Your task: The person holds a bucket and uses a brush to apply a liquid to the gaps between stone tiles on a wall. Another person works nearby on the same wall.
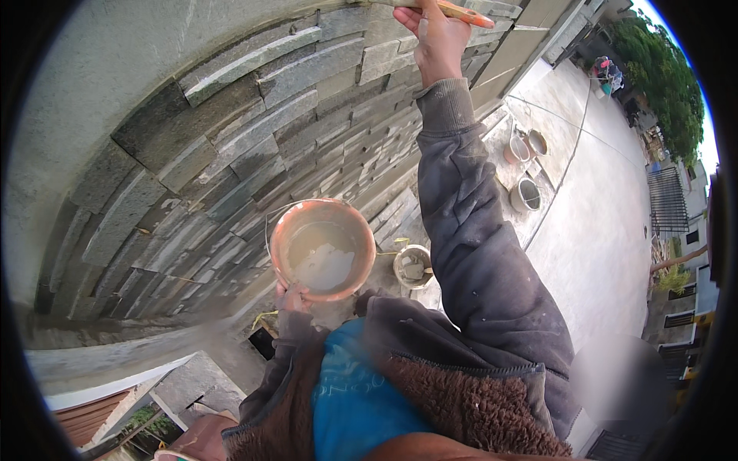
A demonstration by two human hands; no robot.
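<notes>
With fingers closed on its lower rim, my left hand (294, 298) holds an orange bucket (367, 253) in front of my body. Cloudy grey liquid with a pale patch fills part of it, and its wire handle rests by the left side. My right arm reaches far up to the stone-clad wall (254, 138). At the top edge my right hand (443, 34) grips a paintbrush (467, 14) by its wooden handle, which ends in orange. The brush's head lies mostly past the picture's edge, so whether it touches the stones is unclear.
Below me stands a smaller bucket (415, 266) with grey material in it. Farther right, several buckets (526, 195) stand on pale paving (592, 223). A smooth plastered surface (92, 100) borders the stones. A reddish container (196, 442) sits at lower left.
</notes>
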